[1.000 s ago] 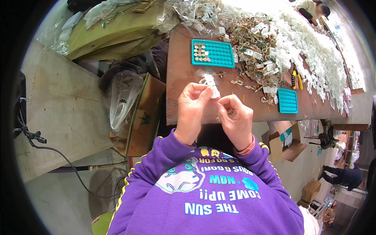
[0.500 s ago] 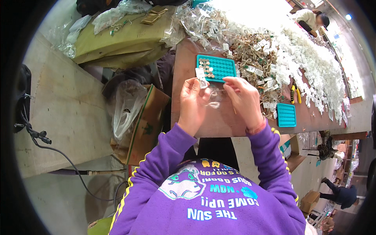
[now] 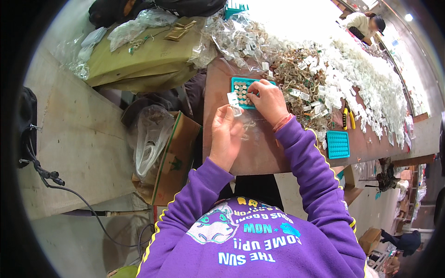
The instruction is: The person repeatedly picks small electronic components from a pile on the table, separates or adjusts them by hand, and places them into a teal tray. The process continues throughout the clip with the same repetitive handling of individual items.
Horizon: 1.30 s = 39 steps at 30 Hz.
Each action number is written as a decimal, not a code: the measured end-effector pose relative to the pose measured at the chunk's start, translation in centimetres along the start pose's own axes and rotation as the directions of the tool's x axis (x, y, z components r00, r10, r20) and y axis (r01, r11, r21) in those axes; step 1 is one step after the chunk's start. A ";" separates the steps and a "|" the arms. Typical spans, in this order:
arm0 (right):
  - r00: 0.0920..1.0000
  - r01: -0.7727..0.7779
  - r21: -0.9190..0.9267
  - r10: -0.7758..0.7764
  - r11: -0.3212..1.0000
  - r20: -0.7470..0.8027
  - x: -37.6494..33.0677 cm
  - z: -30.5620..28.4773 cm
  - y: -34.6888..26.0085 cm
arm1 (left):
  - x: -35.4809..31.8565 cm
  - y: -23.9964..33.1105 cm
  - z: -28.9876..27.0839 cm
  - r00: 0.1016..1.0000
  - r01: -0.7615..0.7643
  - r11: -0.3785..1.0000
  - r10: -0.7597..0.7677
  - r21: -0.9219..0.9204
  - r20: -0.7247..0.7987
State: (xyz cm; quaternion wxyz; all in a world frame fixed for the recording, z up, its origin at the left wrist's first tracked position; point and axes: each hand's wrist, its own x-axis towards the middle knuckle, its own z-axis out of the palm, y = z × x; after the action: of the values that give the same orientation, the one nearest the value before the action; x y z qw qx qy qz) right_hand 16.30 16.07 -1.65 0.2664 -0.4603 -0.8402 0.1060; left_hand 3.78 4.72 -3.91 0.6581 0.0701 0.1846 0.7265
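A small white-and-clear plastic case (image 3: 235,110) is pinched upright between the thumb and fingers of my left hand (image 3: 224,132), close to the table's near side. Thin clear loops hang beside that hand. Ahead lies a teal tray (image 3: 256,80) of small pockets, with several silvery round discs (image 3: 240,88) in its left part. Over the middle of this tray, my right hand (image 3: 270,101) is closed, thumb and fingertips together at the discs. Whether a disc is between its fingertips is hidden. The hand also covers the tray's right part.
A large heap of white plastic pieces (image 3: 366,88) and tangled brownish wires (image 3: 301,69) fills the table's right side. Yellow-black pliers (image 3: 345,118) and a second teal tray (image 3: 338,144) lie nearer. An open cardboard box (image 3: 174,160) stands left. Another person (image 3: 359,23) sits far right.
My right hand has moved forward from beside my left hand onto the teal tray. My left hand, still holding the case, has dropped slightly nearer to me.
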 end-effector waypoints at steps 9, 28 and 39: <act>0.999 0.004 0.155 -0.010 0.988 0.037 3.6 -1.1 1.5 | 0.5 -0.2 -1.1 0.999 0.032 0.999 -0.032 -0.011 -0.002; 0.988 0.155 0.397 -0.142 0.904 -0.063 -1.7 -6.1 -4.2 | 0.1 -0.2 -0.3 0.999 -0.002 0.991 -0.003 0.131 0.033; 0.963 0.249 0.139 -0.231 0.958 -0.135 -3.9 -5.1 -6.6 | 0.1 -0.2 -0.4 0.995 -0.027 0.977 0.006 0.213 0.101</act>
State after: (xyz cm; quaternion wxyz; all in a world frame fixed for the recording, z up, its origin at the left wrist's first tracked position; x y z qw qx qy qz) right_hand 16.06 8.86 4.01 0.3611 -0.3381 -0.8620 0.1104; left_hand 3.86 4.78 -4.35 0.6491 0.1780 0.2280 0.7036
